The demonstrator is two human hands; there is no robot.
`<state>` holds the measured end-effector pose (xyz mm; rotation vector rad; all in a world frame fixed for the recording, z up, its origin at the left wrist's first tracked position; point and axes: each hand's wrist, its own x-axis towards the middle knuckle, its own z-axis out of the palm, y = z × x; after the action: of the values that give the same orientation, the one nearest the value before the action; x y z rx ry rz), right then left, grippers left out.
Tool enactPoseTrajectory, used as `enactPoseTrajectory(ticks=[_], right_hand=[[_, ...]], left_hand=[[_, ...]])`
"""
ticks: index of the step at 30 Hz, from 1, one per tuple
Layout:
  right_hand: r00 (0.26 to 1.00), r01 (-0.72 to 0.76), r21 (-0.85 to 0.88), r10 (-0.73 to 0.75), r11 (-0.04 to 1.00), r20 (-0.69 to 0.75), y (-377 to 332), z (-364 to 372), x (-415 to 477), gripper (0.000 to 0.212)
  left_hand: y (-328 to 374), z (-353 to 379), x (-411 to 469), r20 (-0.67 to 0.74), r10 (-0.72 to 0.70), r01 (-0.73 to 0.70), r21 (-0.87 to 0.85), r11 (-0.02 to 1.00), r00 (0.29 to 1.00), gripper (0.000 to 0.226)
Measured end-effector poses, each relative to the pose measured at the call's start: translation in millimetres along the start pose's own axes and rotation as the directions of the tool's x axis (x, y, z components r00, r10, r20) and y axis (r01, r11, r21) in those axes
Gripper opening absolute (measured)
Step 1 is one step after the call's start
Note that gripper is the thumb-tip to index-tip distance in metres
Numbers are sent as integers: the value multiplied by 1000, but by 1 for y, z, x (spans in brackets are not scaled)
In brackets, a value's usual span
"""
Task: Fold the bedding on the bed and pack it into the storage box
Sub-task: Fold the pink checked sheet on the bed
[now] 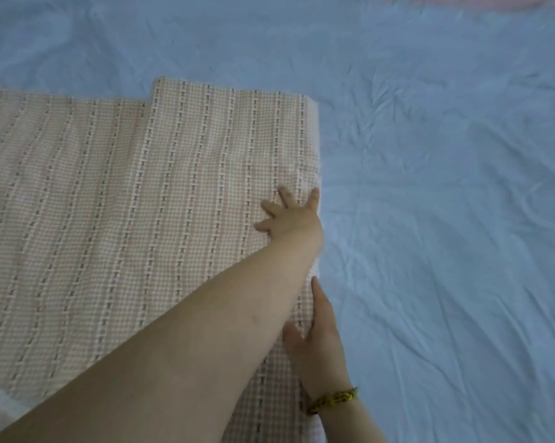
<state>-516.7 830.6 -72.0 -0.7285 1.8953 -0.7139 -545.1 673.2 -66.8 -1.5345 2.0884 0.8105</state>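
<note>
Splaying wide, the fingers (271,207) of the left hand (293,220) lie flat on the checked blanket (142,203) just inside its right edge, the bare forearm reaching in across the blanket's near part. Nearer along that same edge, the right hand (322,343) rests with straight fingers held close together and the thumb set apart on the cloth, a yellow bracelet (333,398) at its wrist. The blanket lies flat, a folded layer covering its right half. Beyond the blanket's far and right edges spreads a creased blue sheet (445,187).
</note>
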Motion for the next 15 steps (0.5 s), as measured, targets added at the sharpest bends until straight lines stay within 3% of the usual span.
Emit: enactPoseTrajectory(ticks=[4, 10, 15], right_hand=[[988, 149, -92, -144, 985, 62, -8, -5, -8, 74], [929, 360, -134, -343, 923, 136, -50, 20, -33, 72], [864, 471, -101, -435, 876, 252, -115, 69, -53, 76]], left_hand=[[2, 0, 8, -33, 59, -59, -12, 998, 998, 83], [-54, -55, -3, -206, 322, -379, -382, 843, 924, 76], [-147, -111, -41, -420, 261, -465, -517, 718, 869, 74]])
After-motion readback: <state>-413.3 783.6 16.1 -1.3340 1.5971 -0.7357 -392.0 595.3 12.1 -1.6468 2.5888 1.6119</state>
